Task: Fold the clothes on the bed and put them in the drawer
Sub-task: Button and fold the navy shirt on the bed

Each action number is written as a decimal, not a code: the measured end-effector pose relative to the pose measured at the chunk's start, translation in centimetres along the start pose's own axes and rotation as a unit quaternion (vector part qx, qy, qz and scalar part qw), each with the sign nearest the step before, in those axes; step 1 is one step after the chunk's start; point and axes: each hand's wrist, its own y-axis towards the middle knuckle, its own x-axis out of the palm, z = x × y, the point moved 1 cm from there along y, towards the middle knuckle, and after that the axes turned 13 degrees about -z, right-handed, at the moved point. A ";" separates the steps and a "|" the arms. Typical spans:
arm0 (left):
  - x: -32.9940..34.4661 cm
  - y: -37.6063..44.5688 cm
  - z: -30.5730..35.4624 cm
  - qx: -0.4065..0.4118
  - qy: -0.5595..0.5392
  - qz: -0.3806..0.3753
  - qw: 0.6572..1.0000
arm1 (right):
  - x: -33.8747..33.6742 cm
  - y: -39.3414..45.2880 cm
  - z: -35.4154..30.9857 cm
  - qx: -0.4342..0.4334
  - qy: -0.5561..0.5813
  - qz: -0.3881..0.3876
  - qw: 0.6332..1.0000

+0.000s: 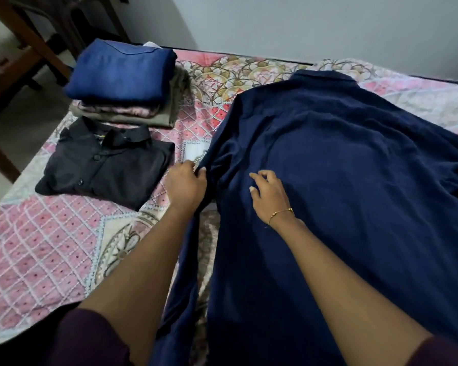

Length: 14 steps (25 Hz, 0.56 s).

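- On the bed [50,233], a navy shirt [341,194] is being laid out back side up, its collar at the far end.
- Its left sleeve is being pinched near the armpit by the left hand [187,184], fingers curled round the fabric.
- The shirt's back is being touched by the right hand [270,192], with its fingers loosely bent and nothing being held.
- A folded black shirt [106,165] is being kept just left of the left hand.
- Beyond it, a stack of folded clothes [122,83] is being topped by a blue garment.
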 end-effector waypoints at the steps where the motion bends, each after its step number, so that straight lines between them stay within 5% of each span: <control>1: 0.1 1.5 0.4 0.002 0.007 -0.018 1.000 | -0.1 1.8 -0.5 -0.004 -0.007 0.002 1.000; 7: 1.5 7.6 1.9 -0.050 0.004 -0.138 0.989 | -0.4 8.2 -1.1 0.031 -0.167 -0.002 0.985; 11: -0.7 10.5 1.1 -0.150 -0.127 -0.012 0.980 | 0.0 10.3 -1.4 0.008 -0.244 -0.058 0.968; 14: -2.3 12.3 1.8 -0.143 -0.141 0.019 0.980 | -0.2 11.7 -2.0 -0.002 -0.254 -0.095 0.963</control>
